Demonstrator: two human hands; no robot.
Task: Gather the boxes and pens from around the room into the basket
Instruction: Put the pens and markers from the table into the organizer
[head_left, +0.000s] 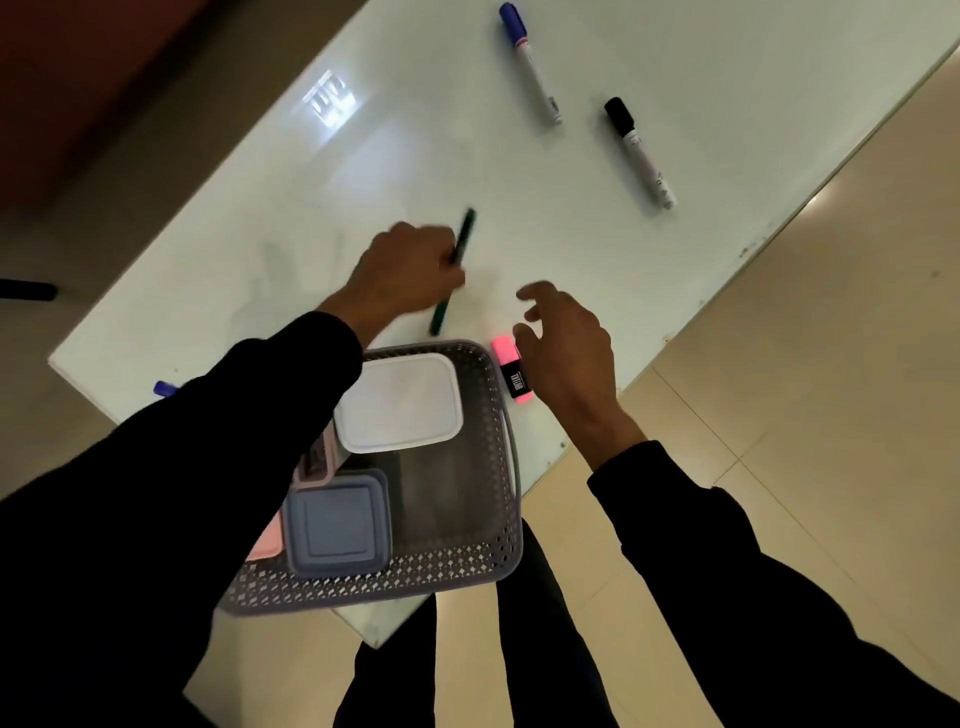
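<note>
A grey perforated basket (506, 467) sits on the near corner of the white table (363, 171). It holds a white box (400, 402), a grey-blue box (337, 522) and a pink box (267, 543) partly under my left sleeve. My left hand (402, 270) grips a green pen (451, 270) just beyond the basket. With its fingers loosely spread, my right hand (566, 348) hovers over a pink highlighter (511, 371) lying beside the basket's right rim. A blue-capped marker (530, 62) and a black-capped marker (639, 150) lie farther out on the table.
Another blue pen (165, 388) peeks out by the table's left edge beside my left sleeve. Beige tiled floor (805, 364) lies to the right of the table. My legs stand at the table's near corner.
</note>
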